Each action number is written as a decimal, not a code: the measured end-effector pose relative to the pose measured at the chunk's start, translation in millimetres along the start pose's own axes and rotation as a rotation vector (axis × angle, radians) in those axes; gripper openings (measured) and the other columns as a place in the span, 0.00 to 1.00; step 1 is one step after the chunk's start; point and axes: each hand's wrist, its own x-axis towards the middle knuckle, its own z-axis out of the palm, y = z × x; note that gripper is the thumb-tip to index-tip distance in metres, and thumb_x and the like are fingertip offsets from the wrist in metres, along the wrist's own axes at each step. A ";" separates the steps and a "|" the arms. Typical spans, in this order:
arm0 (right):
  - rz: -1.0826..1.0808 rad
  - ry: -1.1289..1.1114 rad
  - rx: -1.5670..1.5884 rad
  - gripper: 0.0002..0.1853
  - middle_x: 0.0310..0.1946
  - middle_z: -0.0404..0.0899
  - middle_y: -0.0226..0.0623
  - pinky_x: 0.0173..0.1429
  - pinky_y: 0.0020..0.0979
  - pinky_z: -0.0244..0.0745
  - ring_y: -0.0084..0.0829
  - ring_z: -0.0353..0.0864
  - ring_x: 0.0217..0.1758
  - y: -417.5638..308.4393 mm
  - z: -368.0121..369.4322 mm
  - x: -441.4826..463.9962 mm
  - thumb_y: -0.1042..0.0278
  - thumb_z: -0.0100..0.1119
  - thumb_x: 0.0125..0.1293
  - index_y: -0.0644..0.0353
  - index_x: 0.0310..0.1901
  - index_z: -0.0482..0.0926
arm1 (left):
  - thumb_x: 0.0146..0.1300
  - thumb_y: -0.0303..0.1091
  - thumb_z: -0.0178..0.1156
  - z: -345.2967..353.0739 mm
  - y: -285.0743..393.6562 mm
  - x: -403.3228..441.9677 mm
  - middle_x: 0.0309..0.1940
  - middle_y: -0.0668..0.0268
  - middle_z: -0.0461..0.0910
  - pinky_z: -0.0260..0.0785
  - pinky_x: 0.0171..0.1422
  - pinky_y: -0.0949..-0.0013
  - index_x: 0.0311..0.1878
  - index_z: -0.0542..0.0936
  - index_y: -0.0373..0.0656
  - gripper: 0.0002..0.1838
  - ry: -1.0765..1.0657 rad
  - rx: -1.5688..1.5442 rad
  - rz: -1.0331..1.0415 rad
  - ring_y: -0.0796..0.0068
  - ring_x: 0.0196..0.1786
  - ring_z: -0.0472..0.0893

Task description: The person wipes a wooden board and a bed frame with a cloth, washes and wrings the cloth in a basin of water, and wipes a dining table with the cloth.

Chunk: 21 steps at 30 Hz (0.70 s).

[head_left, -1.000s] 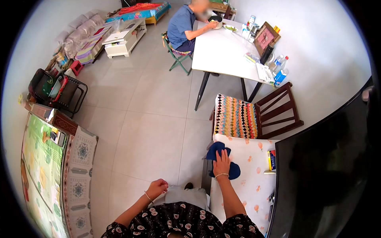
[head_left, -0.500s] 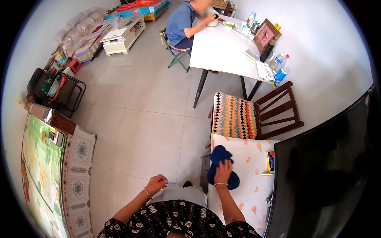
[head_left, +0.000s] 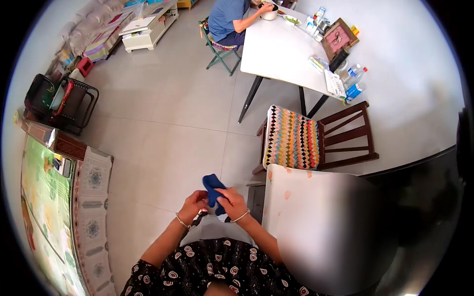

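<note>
In front of my lap hangs a soft blue cloth piece [head_left: 212,184], long with rounded ends, like a sock or an insole; its exact kind I cannot make out. My right hand [head_left: 232,203] grips it from the right, thumb across its middle. From the left, my left hand [head_left: 193,205] closes its curled fingers at the cloth's edge. Part of the blue piece is hidden behind the fingers, and its lower end shows below my right hand.
A light patterned tabletop [head_left: 281,197] is to my right, partly blurred. Beyond it stand a wooden chair with a colourful cushion [head_left: 292,140] and a white table [head_left: 281,54]. A seated person [head_left: 227,22] eats there. A cloth-covered cabinet [head_left: 94,187] is at left.
My right hand has lifted the blue cloth off the patterned tabletop and brought it left, in front of my body. My left hand has come up to it. The view has shifted slightly.
</note>
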 end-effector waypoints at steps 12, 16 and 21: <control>0.119 0.103 -0.069 0.12 0.33 0.80 0.41 0.42 0.35 0.73 0.39 0.76 0.37 -17.7 44.2 62.9 0.72 0.60 0.57 0.60 0.44 0.80 | 0.59 0.23 0.50 -59.5 54.9 40.2 0.29 0.70 0.76 0.68 0.37 0.78 0.39 0.77 0.37 0.07 -0.096 -0.219 -0.058 0.82 0.32 0.75; 0.146 0.119 -0.113 0.12 0.35 0.80 0.41 0.45 0.28 0.73 0.31 0.79 0.37 -3.3 34.9 75.9 0.71 0.59 0.61 0.63 0.45 0.80 | 0.61 0.26 0.51 -66.6 59.8 69.9 0.29 0.69 0.76 0.71 0.40 0.77 0.37 0.76 0.38 0.05 -0.118 -0.220 -0.011 0.81 0.33 0.76; 0.278 0.168 -0.025 0.12 0.35 0.81 0.39 0.46 0.26 0.73 0.26 0.79 0.38 18.6 11.1 101.5 0.69 0.60 0.61 0.65 0.44 0.80 | 0.63 0.31 0.53 -54.8 90.9 107.7 0.36 0.61 0.79 0.76 0.44 0.67 0.43 0.75 0.37 0.09 -0.213 -0.254 -0.087 0.73 0.38 0.81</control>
